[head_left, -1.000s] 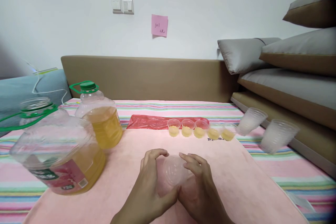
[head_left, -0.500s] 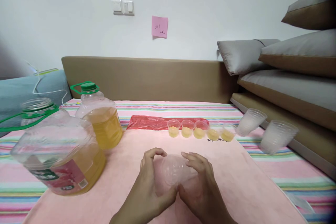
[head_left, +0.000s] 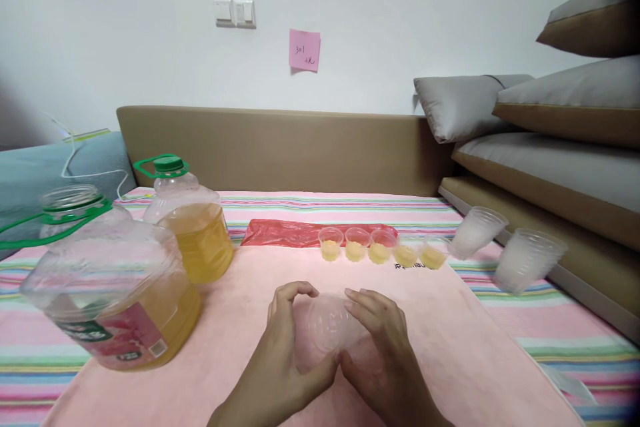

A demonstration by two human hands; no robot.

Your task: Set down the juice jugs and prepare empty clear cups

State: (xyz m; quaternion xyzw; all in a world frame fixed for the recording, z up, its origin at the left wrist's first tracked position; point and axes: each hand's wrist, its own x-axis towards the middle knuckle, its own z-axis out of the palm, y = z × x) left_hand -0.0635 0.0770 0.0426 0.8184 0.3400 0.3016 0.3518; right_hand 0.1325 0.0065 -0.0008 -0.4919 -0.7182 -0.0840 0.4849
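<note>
Between my hands is a clear plastic cup point(head_left: 323, 327), low over the pink cloth point(head_left: 240, 340). It looks tipped, with its round end towards the left; whether it is one cup or several nested cannot be told. My left hand point(head_left: 295, 340) curls around the cup's left side, index fingertip at its upper edge and thumb below. From the right, my right hand point(head_left: 377, 330) lays its fingers over the cup, partly hiding it. Both thumb tips nearly meet at the near side. Beyond the hands, a row of several clear cups point(head_left: 355, 247) contains yellow liquid.
At left stand a large uncapped juice jug point(head_left: 125, 340) and a green-capped jug point(head_left: 200, 240), both part full. A red plastic bag point(head_left: 280, 233) lies flat behind. Two stacks of clear cups lean at right, the nearer stack point(head_left: 525, 263) beside piled cushions point(head_left: 560, 153).
The right fingers have shifted slightly left over the cup. Otherwise the hands, jugs and row of cups stay where they were.
</note>
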